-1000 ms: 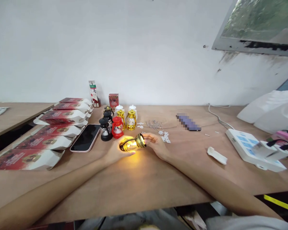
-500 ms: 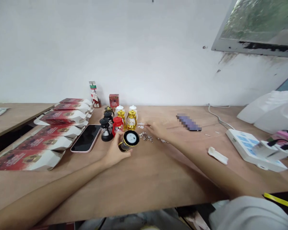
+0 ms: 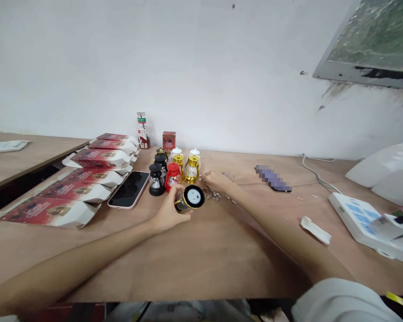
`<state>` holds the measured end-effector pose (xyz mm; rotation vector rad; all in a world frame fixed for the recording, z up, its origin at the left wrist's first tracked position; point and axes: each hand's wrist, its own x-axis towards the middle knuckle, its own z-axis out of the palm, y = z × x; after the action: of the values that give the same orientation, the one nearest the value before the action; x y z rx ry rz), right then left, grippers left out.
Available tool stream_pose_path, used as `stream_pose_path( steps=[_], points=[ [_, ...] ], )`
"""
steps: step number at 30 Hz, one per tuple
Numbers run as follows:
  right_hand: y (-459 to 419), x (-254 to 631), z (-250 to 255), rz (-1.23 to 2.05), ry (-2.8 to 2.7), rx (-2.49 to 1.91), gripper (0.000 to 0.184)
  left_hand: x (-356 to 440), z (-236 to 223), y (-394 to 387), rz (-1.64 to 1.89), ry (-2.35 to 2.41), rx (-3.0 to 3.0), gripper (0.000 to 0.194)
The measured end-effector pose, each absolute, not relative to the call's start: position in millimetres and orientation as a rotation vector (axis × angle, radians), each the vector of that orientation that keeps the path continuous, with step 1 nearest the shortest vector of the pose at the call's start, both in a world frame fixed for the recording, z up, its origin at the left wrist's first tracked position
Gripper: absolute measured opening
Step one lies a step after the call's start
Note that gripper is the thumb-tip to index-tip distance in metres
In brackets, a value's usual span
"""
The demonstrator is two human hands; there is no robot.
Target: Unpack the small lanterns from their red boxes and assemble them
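My left hand [image 3: 171,210] is wrapped around a small black-and-gold lantern [image 3: 194,197], tilted so that its round base with a white disc faces me. Over the tabletop, my right hand [image 3: 216,180] reaches down with its fingertips pinched among small white bits; whatever is between them is too small to make out. Just below it lies a scatter of small silvery pieces [image 3: 214,196]. Other mini lanterns stand close behind my left hand: a red lantern [image 3: 173,175], a black lantern [image 3: 156,181], a gold lantern [image 3: 191,170] and a white lantern [image 3: 195,152] among them.
Printed red-and-white boxes [image 3: 67,188] lie in a row at the left, beside a phone [image 3: 129,190]. A bottle [image 3: 143,132] and a small red box [image 3: 169,140] stand by the wall. At right are a purple phone-shaped item [image 3: 273,179], a white scrap [image 3: 315,230] and a power strip [image 3: 362,219].
The view has shifted, moving the whole scene to the right. My right fingertips have come down closer to the gold lantern. My left hand keeps hold of the black-and-gold lantern.
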<state>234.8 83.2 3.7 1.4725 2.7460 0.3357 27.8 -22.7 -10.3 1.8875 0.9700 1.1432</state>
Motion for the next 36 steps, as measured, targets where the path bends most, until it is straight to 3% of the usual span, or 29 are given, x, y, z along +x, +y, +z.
stream_pose_path(
  steps=[10,14,17,23,29,36],
  points=[
    [78.2,233.6,0.8,0.431,2.818,1.651,0.023,28.2,-7.6,-23.2,1.199,0.996,1.869,0.046],
    [68.1,233.7,8.3,0.470,2.893,1.815,0.030,28.7,-6.5,-23.2,1.232,1.001,1.869,0.047],
    [48.6,232.2,21.4,0.476,3.179,1.883,0.033,28.8,-6.8,-22.8,1.251,1.002,1.875,0.047],
    [-19.8,221.8,46.8,0.246,3.887,1.608,0.015,27.9,-9.7,-24.0,1.338,0.965,1.914,0.048],
    [-53.3,211.4,46.6,0.803,3.911,0.844,0.015,26.4,-9.3,-27.4,1.334,0.894,1.973,0.049],
    [-52.5,208.3,38.3,1.015,3.836,0.865,0.019,26.9,-12.1,-26.1,1.407,0.896,2.004,0.049]
  ],
)
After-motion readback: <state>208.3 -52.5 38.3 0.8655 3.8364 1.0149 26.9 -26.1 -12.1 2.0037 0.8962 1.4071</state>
